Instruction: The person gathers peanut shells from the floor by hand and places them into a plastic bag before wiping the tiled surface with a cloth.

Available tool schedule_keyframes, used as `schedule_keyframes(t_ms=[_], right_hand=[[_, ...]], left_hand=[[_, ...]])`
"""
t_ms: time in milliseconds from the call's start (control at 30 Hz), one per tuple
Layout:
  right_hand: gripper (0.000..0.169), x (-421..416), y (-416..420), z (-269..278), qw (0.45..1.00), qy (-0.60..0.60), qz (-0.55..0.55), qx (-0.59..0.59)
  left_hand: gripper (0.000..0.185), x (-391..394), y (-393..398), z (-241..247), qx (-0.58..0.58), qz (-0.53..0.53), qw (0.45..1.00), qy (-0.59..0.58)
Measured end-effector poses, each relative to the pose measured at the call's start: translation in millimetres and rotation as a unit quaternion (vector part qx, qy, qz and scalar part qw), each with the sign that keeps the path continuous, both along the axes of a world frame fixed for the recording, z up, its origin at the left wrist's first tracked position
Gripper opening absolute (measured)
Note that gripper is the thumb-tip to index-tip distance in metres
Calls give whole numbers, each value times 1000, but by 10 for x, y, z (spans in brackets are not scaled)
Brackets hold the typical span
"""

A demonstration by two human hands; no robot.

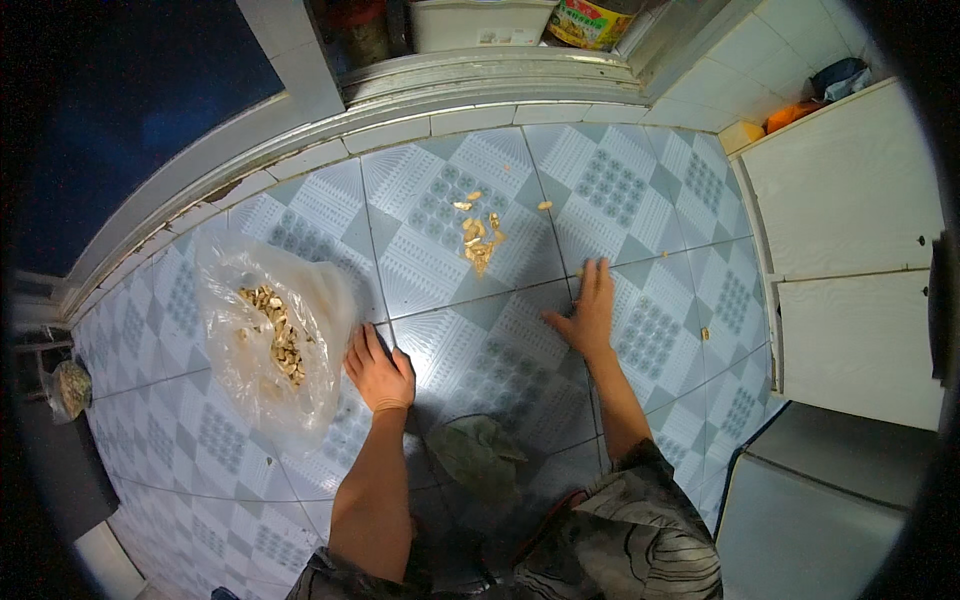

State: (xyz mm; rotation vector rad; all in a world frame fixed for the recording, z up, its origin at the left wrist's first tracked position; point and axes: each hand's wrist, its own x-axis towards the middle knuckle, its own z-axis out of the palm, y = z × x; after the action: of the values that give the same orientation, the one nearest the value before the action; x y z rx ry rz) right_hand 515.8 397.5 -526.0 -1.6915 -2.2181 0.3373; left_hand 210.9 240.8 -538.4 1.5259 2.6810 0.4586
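Observation:
My left hand (380, 373) rests with its fingers close to the right edge of a clear plastic bag (225, 360). Dried, sliced pieces (279, 330), brownish and yellowish, lie in the bag. My right hand (589, 311) is spread low over the tiled floor, thumb apart, its fingertips near a small yellow piece. Between and beyond the hands lies a small pile of yellowish pieces (478, 247) on the tiles, with a few loose ones around it, one of them (545, 205) on a tile joint. Neither hand visibly holds anything.
A crumpled green cloth or bag (476, 454) lies on the floor before my body. White cabinet doors (847, 217) and a grey box-shaped thing (817, 510) stand at the right. A raised door or window frame (495, 79) runs along the far side. Stray pieces (705, 334) lie to the right.

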Motion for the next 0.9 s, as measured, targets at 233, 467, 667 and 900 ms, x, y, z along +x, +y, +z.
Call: schedule_keyframes(t_ms=[233, 467, 667, 900], right_hand=[[107, -1072, 399, -15, 989, 59, 125, 52], [69, -1559, 947, -48, 973, 40, 201, 105], [32, -1786, 1274, -100, 980, -7, 163, 110], [20, -1857, 1307, -247, 973, -156, 106, 135]], left_hand=[[63, -10, -14, -17, -3, 1, 1000, 15], [62, 20, 0, -1, -4, -1, 1000, 8], [62, 11, 3, -14, 6, -3, 1000, 9], [63, 27, 25, 27, -12, 21, 999, -33]])
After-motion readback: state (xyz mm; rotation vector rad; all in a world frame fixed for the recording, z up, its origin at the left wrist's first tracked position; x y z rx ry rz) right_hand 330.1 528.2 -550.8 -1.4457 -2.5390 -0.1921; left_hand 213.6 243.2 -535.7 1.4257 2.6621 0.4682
